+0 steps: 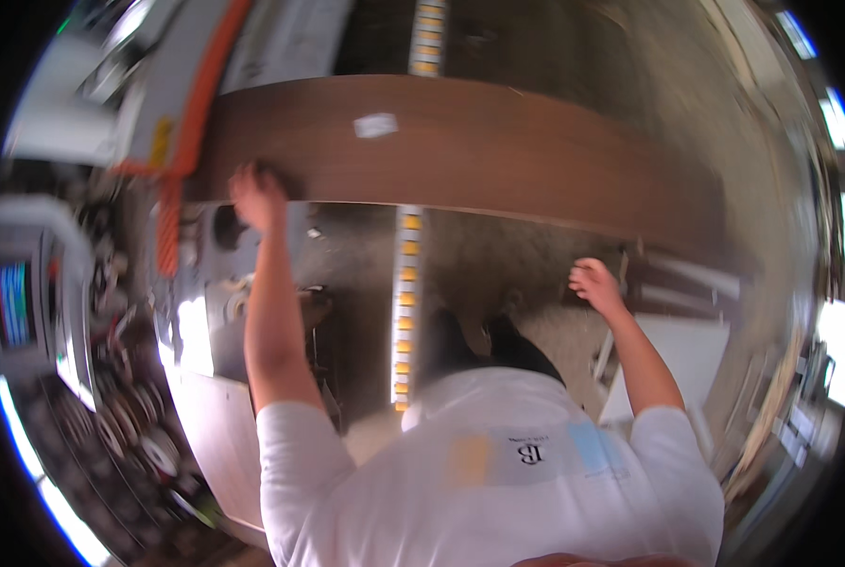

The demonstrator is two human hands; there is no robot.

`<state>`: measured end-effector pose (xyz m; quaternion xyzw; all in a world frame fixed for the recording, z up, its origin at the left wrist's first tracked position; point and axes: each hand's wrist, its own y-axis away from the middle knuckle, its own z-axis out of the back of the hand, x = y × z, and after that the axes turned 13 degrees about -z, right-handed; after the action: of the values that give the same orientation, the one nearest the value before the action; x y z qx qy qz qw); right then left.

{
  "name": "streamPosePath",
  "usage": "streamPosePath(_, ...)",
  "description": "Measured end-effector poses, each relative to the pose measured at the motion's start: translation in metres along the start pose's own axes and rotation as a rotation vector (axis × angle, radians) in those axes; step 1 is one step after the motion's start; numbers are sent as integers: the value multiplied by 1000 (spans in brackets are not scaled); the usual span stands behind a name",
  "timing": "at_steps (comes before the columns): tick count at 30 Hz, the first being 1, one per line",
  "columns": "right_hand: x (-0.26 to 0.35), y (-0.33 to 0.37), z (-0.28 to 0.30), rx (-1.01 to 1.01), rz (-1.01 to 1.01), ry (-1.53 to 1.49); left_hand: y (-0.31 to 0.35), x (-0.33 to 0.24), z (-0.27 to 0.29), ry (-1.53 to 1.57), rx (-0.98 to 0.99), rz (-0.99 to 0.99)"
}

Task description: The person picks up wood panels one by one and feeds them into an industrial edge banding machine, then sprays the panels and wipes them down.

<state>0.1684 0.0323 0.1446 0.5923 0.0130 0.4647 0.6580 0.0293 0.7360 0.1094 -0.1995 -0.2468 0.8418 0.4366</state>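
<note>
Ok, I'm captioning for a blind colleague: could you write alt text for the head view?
A person's left hand is on a long brown board with a white label, at the end near an orange-edged machine. The right hand, loosely curled, appears apart from the board; a screen is at far left.

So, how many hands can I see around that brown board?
2. The left hand is at the near edge of the brown board, toward its left end; the right hand is on the near side, farther right, apart from the board. No others show.
</note>
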Motion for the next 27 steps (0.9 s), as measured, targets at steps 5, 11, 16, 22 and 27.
streamPosePath(5, -124, 64, -35, 48, -162, 426, 49, -128, 44, 485, 10, -145)
streamPosePath(11, -271, 117, -55, 171, -690, 147, 182, -309, 101, 1227, 441, 164)
streamPosePath(16, -277, 115, -18, 248, -607, 109, 303, -433, 74, 1179, 1304, 139)
streamPosePath(22, -316, 131, 22, 80, -668, 62, 442, -502, -26, 840, 1719, -768)
streamPosePath(27, -367, 148, 40, -28, -694, -158, 500, -584, -119, 747, 1858, -424)
